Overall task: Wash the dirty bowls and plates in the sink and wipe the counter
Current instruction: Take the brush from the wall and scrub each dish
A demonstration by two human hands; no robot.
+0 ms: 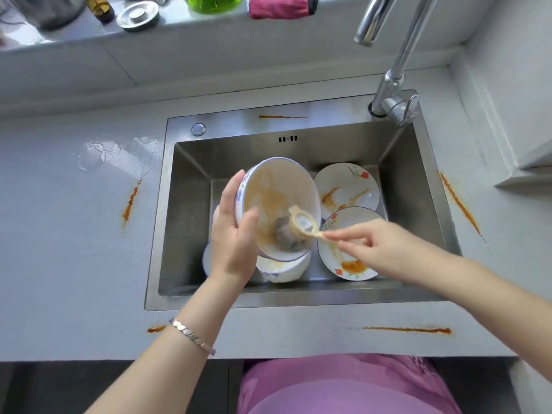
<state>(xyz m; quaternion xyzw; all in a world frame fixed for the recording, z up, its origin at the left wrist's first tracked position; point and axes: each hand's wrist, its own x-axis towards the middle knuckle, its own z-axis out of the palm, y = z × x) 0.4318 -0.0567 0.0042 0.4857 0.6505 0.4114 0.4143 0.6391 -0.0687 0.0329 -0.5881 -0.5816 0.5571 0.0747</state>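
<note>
My left hand (236, 234) grips a white bowl (277, 189) smeared with brown sauce, tilted over the steel sink (185, 210). My right hand (376, 246) pinches the pale handle of a scrubber brush (301, 225), whose grey head rests inside the bowl near its bottom. Another dirty bowl (283, 268) lies under the held one. Two flowered plates with orange stains lie in the sink: one (346, 186) at the back right, one (346, 264) under my right hand.
A tap (394, 76) rises at the sink's back right. Orange smears mark the counter at the left (130, 204), right (460, 204) and front (409, 329). A puddle (113, 153) lies left of the sink. On the sill sit a pink cloth (279, 6), a green bottle and a metal lid.
</note>
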